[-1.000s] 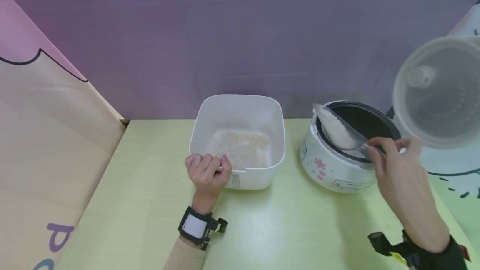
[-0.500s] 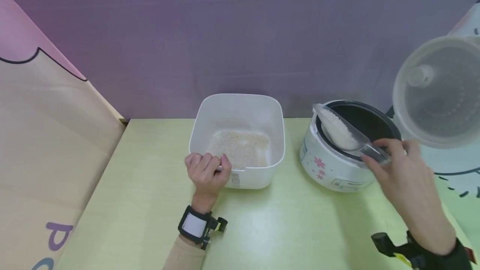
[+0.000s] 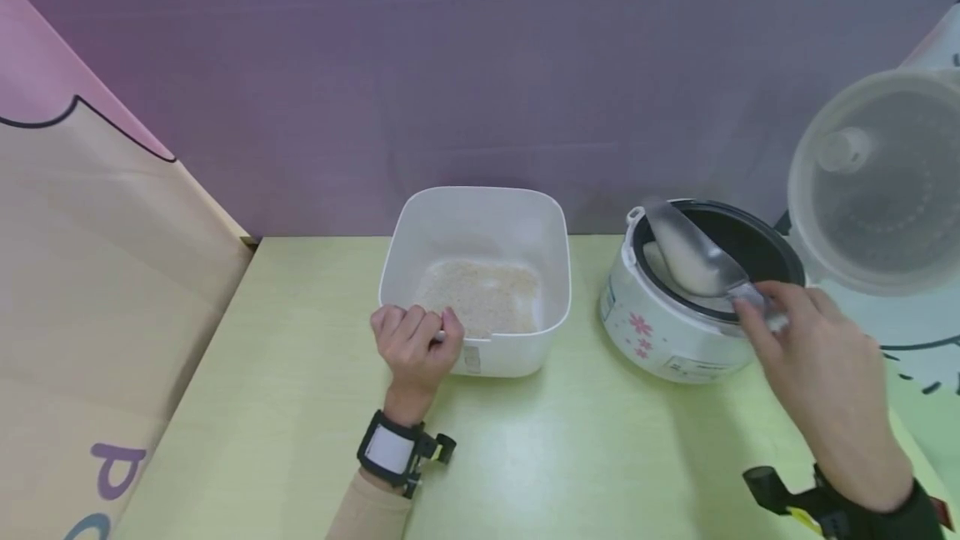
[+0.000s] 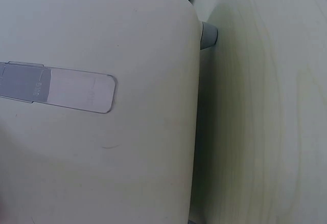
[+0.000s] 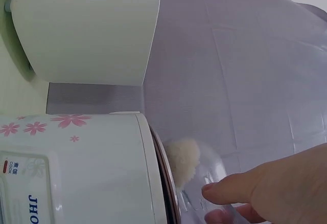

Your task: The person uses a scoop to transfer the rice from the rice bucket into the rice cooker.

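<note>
My left hand (image 3: pixel 412 348) grips the front rim of a white plastic bin (image 3: pixel 480 219). A thin layer of rice (image 3: pixel 480 294) covers part of the bin's bottom. My right hand (image 3: pixel 821 365) pinches the handle of a clear scoop (image 3: pixel 693 242) over the mouth of a white rice cooker (image 3: pixel 652 348) with pink flowers. The scoop is turned on its side and slightly blurred. In the right wrist view, white rice (image 5: pixel 183 158) sits in the scoop beside the cooker's rim. Most of the dark inner pot (image 3: pixel 757 240) shows, but its bottom is hidden.
The cooker's round lid (image 3: pixel 892 190) stands raised at the right. Behind the bin and cooker hangs a purple cloth backdrop (image 3: pixel 480 65). Everything rests on a pale wooden table (image 3: pixel 315 340), with a beige cloth (image 3: pixel 90 290) along its left side.
My right hand has shifted slightly right and rolled the scoop from nearly level onto its side over the pot. The left hand and the bin have stayed put.
</note>
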Demonstrator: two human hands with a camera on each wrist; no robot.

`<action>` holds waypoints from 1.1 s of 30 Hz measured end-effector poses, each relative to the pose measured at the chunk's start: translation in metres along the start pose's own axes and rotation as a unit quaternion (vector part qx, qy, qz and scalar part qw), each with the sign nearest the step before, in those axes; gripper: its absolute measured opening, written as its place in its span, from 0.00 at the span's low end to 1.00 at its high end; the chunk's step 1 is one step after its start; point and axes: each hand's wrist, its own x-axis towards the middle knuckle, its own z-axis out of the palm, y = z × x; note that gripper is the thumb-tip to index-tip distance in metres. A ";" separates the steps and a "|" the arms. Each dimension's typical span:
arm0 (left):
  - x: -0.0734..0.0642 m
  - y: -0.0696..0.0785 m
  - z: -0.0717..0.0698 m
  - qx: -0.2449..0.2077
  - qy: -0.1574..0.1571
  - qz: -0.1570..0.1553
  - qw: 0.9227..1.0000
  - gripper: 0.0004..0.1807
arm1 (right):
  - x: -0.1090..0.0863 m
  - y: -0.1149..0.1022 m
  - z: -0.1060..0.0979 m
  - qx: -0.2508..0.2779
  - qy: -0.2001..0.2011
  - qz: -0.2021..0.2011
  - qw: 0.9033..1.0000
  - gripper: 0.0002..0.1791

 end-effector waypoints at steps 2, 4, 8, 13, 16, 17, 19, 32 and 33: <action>0.000 0.000 0.000 0.001 0.000 0.000 1.000 0.21 | 0.000 0.001 0.000 0.000 0.001 0.002 1.000 0.17; 0.000 0.000 0.000 0.002 0.001 0.001 1.000 0.21 | 0.000 0.001 -0.001 -0.001 -0.002 0.006 1.000 0.16; 0.000 -0.001 0.000 0.004 0.000 0.002 1.000 0.21 | 0.002 0.001 -0.002 -0.001 -0.006 0.014 1.000 0.16; -0.001 -0.001 0.000 0.003 -0.002 0.001 1.000 0.21 | 0.002 0.001 -0.004 -0.001 -0.011 0.027 1.000 0.15; -0.001 -0.002 -0.001 0.004 -0.003 0.001 1.000 0.21 | 0.002 0.002 -0.004 0.001 -0.012 0.035 0.999 0.15; -0.001 -0.002 -0.001 0.005 -0.003 0.002 1.000 0.21 | 0.002 0.002 -0.004 0.001 -0.012 0.037 0.999 0.15; -0.002 -0.002 -0.001 0.005 -0.002 0.003 1.000 0.21 | 0.001 0.001 -0.003 0.000 -0.011 0.041 0.999 0.15; -0.001 -0.001 0.000 0.004 0.002 0.001 1.000 0.21 | 0.003 0.000 -0.005 -0.015 -0.034 0.081 0.996 0.15; -0.001 -0.001 0.000 0.005 0.002 0.000 1.000 0.21 | 0.003 0.000 -0.005 -0.015 -0.034 0.083 0.996 0.16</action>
